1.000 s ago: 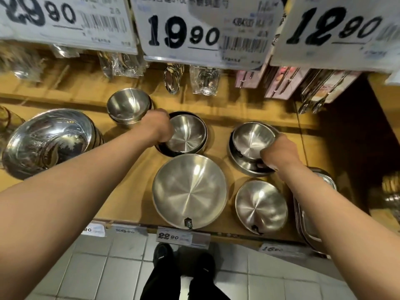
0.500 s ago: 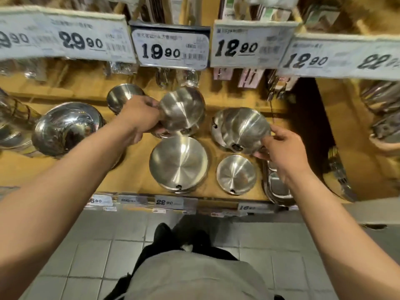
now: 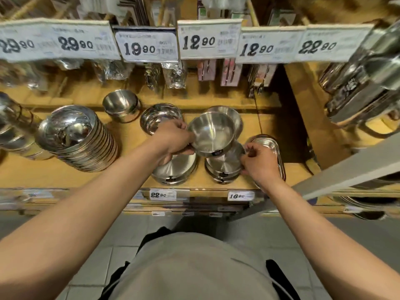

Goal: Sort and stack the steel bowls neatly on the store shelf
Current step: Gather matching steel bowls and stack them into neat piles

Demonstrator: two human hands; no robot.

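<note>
Shop aisle, price tags (image 3: 147, 47), stocked wooden shelf (image 3: 54, 172)

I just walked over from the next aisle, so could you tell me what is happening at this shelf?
A person is sorting steel bowls on a wooden store shelf. The left hand grips the rim of a raised bowl, upright above the shelf. The right hand holds the side of a short bowl stack at the shelf front.
</note>
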